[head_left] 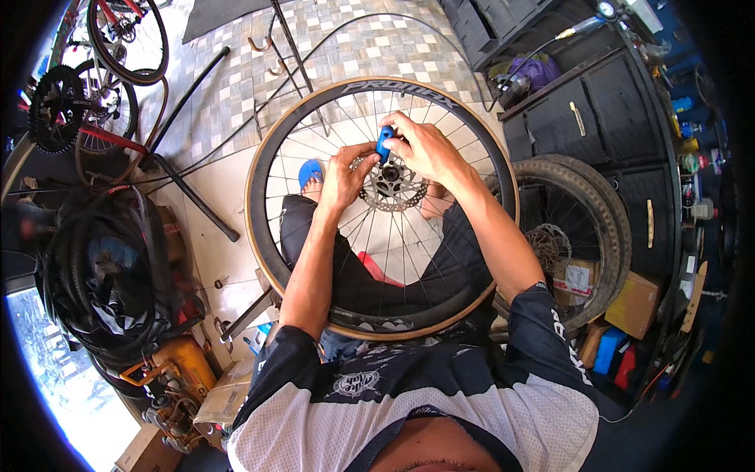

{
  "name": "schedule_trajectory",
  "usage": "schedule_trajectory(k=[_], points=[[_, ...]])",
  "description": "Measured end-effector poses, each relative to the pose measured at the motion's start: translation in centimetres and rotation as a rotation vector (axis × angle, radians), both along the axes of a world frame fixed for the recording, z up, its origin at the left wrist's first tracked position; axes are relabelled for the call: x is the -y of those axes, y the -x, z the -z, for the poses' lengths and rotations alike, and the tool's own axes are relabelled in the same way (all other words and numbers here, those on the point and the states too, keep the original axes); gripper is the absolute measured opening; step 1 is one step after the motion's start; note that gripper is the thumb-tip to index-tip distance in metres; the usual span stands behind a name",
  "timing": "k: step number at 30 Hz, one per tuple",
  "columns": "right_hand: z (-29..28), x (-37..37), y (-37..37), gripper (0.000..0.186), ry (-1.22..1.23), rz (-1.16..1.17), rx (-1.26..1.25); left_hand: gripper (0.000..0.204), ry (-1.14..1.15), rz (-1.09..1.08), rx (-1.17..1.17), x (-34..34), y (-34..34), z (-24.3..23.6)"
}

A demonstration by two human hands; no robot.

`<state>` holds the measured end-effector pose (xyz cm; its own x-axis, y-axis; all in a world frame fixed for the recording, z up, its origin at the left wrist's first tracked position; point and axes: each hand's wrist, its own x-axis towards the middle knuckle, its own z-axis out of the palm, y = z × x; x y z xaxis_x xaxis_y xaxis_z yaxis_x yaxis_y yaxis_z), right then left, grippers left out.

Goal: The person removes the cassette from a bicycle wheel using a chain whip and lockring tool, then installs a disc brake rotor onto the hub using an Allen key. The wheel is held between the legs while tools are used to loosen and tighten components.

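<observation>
A bicycle wheel (266, 228) with a black rim and tan-edged tyre lies across my lap. At its hub sits a silver disc brake rotor (391, 203). My right hand (431, 154) pinches a small blue tool (384, 142) with a rounded end, just above the rotor's far edge. Its exact kind does not show. Close against the tool's lower end, the fingers and thumb of my left hand (342, 177) are pressed together beside the rotor's edge. What lies between them, if anything, is hidden.
On the right, more wheels (621, 228) lean near black drawers (578, 114). Bicycles (110, 86) stand at far left, above a heap of black tyres and tubes (102, 259). A yellow machine (185, 366) sits at lower left. A dark metal stand (292, 47) rises beyond the wheel.
</observation>
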<state>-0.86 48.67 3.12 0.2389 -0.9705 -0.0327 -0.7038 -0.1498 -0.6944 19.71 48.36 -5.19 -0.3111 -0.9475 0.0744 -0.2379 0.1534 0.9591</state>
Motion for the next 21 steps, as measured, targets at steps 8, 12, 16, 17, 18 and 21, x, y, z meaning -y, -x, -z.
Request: schedule_trajectory(k=[8,12,16,17,18,21], points=[[0.6,0.0,-0.2,0.032,0.011,0.0,-0.001,0.027,0.059,0.038,0.021,0.7,-0.3,0.4],[0.5,-0.3,-0.7,0.032,0.046,0.002,-0.008,0.028,0.021,0.05,0.007,0.7,-0.6,0.0],[0.1,-0.7,-1.4,0.034,0.047,0.056,-0.101,0.03,0.105,0.064,0.01,0.8,-0.4,0.3],[-0.2,-1.0,-1.8,0.035,0.028,0.078,-0.147,0.031,0.115,0.076,-0.026,0.7,-0.3,0.3],[-0.9,-1.3,-2.3,0.035,0.014,0.104,-0.193,0.032,0.13,0.091,-0.062,0.7,-0.1,0.1],[-0.5,-1.5,-2.7,0.034,0.032,0.066,-0.269,0.037,0.128,0.132,-0.025,0.7,-0.1,0.4]])
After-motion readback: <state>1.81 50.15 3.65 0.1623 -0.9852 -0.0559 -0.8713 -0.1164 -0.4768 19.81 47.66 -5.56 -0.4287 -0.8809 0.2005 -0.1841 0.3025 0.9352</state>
